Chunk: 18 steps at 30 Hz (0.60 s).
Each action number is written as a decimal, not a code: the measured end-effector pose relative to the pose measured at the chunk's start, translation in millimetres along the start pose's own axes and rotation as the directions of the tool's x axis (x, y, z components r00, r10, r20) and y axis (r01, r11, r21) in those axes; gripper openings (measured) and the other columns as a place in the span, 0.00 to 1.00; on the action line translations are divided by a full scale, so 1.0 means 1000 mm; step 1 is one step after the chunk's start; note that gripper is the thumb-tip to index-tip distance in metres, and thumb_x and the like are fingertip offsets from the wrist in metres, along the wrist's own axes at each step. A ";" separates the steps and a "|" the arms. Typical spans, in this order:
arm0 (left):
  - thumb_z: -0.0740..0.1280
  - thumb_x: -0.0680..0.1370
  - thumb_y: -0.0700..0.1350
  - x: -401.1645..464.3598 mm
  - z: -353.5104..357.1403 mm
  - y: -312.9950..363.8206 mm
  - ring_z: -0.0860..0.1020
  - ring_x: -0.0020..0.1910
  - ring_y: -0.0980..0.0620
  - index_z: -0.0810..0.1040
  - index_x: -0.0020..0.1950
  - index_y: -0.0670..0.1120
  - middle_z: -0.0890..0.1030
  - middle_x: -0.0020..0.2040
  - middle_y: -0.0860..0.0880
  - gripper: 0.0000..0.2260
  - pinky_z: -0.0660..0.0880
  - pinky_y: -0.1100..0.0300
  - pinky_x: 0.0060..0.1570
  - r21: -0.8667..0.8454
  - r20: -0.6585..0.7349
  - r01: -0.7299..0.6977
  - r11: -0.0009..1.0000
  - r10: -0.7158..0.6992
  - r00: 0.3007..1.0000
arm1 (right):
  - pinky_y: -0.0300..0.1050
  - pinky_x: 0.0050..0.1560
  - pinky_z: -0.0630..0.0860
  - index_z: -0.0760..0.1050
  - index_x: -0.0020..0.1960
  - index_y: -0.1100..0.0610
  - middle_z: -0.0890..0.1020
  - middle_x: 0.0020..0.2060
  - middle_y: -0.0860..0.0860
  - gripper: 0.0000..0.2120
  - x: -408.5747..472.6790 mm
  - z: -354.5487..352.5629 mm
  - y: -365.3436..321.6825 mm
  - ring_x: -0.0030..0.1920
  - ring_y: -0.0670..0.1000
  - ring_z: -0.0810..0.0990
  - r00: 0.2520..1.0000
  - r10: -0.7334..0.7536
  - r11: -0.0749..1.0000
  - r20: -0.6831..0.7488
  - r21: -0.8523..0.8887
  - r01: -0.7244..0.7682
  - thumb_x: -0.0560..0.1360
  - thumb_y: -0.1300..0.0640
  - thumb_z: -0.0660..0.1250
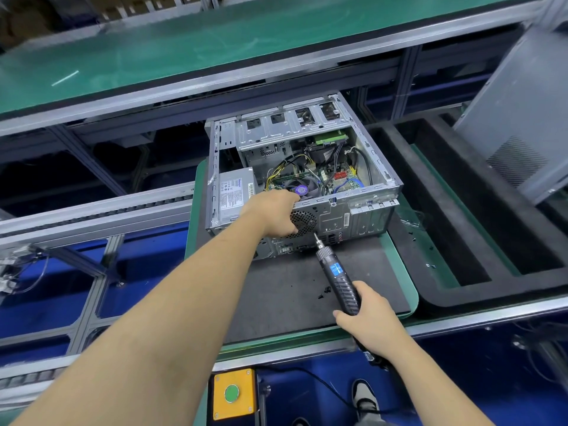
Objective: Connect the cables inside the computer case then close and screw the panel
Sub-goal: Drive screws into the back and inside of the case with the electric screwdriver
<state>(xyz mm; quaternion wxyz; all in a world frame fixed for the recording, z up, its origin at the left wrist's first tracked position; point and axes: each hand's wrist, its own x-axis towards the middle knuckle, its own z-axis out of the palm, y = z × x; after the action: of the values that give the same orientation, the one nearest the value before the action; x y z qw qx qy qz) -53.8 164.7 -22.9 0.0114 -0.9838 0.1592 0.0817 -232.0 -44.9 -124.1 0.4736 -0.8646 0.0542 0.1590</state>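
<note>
An open grey computer case [365, 210] lies on its side on a dark mat [285, 290], showing its motherboard, fan and coloured cables [325, 173]. My left hand [276, 215] grips the case's rear top edge beside the round fan grille [303, 222]. My right hand [373, 318] holds a black electric screwdriver [338, 278] with a blue display; its bit touches the rear panel just right of the grille. The grey side panel [519, 118] leans upright at the far right, off the case.
A few small black screws [324, 293] lie on the mat near the screwdriver. A black foam tray [479, 229] sits to the right, a green conveyor shelf [184, 47] above. A yellow box with a green button [233, 393] is below the table edge.
</note>
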 end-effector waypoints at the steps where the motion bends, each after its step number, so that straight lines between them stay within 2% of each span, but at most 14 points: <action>1: 0.75 0.70 0.55 0.000 0.000 0.000 0.80 0.54 0.43 0.74 0.64 0.47 0.82 0.54 0.49 0.25 0.76 0.53 0.45 0.003 -0.002 -0.001 1.000 0.001 1.000 | 0.34 0.28 0.72 0.71 0.49 0.47 0.80 0.36 0.49 0.12 0.000 0.001 -0.001 0.27 0.42 0.73 1.000 -0.004 1.000 0.006 -0.009 0.004 0.70 0.49 0.73; 7: 0.74 0.71 0.55 -0.001 0.000 -0.001 0.80 0.55 0.43 0.74 0.65 0.47 0.82 0.57 0.48 0.26 0.79 0.50 0.49 -0.003 0.016 0.001 1.000 -0.001 1.000 | 0.29 0.30 0.71 0.71 0.48 0.45 0.80 0.38 0.46 0.14 -0.001 0.004 0.000 0.30 0.40 0.76 1.000 0.010 1.000 -0.005 0.014 -0.010 0.69 0.47 0.75; 11: 0.73 0.70 0.54 -0.001 -0.001 0.000 0.80 0.53 0.43 0.74 0.64 0.48 0.82 0.55 0.49 0.25 0.78 0.51 0.47 0.006 0.016 0.012 1.000 -0.012 1.000 | 0.29 0.29 0.71 0.71 0.49 0.45 0.81 0.38 0.46 0.15 -0.001 -0.002 0.003 0.31 0.41 0.77 0.999 0.040 0.999 -0.013 0.032 -0.039 0.69 0.48 0.76; 13: 0.73 0.69 0.53 -0.002 -0.002 0.001 0.80 0.49 0.44 0.75 0.60 0.48 0.82 0.51 0.50 0.21 0.77 0.54 0.41 -0.001 0.018 0.010 1.000 -0.010 1.000 | 0.31 0.28 0.72 0.72 0.49 0.45 0.81 0.38 0.48 0.14 -0.003 -0.003 0.003 0.31 0.43 0.77 0.999 0.046 0.998 -0.008 0.050 -0.046 0.69 0.49 0.76; 15: 0.70 0.67 0.51 -0.003 -0.001 0.003 0.79 0.42 0.44 0.73 0.48 0.51 0.79 0.41 0.52 0.12 0.72 0.58 0.34 -0.011 0.013 0.012 1.000 -0.012 1.000 | 0.38 0.27 0.75 0.73 0.49 0.46 0.81 0.38 0.50 0.14 -0.005 -0.002 0.004 0.28 0.45 0.77 0.999 0.052 0.994 -0.003 0.099 -0.052 0.69 0.50 0.76; 16: 0.69 0.66 0.50 -0.005 -0.002 0.005 0.79 0.39 0.44 0.70 0.44 0.51 0.77 0.37 0.53 0.11 0.70 0.59 0.32 -0.023 0.007 0.023 0.999 -0.023 1.000 | 0.40 0.26 0.75 0.73 0.49 0.46 0.81 0.38 0.52 0.14 -0.006 -0.003 0.004 0.26 0.46 0.76 0.999 0.054 0.992 0.003 0.118 -0.054 0.69 0.51 0.76; 17: 0.67 0.66 0.50 -0.007 -0.002 0.006 0.79 0.39 0.44 0.71 0.46 0.52 0.77 0.37 0.53 0.11 0.71 0.59 0.32 -0.038 0.005 0.031 0.999 -0.030 1.000 | 0.41 0.25 0.75 0.73 0.50 0.46 0.81 0.38 0.53 0.14 -0.007 -0.003 0.005 0.25 0.47 0.76 0.998 0.054 0.990 0.016 0.132 -0.055 0.70 0.51 0.76; 18: 0.67 0.66 0.51 -0.011 -0.003 0.008 0.79 0.42 0.44 0.73 0.52 0.55 0.78 0.39 0.53 0.15 0.74 0.57 0.35 -0.047 -0.005 0.030 0.998 -0.030 1.000 | 0.42 0.24 0.75 0.73 0.50 0.46 0.81 0.38 0.54 0.14 -0.009 -0.003 0.005 0.23 0.48 0.76 0.998 0.053 0.988 0.034 0.146 -0.057 0.70 0.52 0.76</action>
<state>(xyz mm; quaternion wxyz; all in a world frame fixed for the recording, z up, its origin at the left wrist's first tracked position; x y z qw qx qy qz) -65.6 160.7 -18.4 -0.0110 -0.9863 0.1425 0.0826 -240.7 -50.6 -123.6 0.5324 -0.8229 0.0824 0.1806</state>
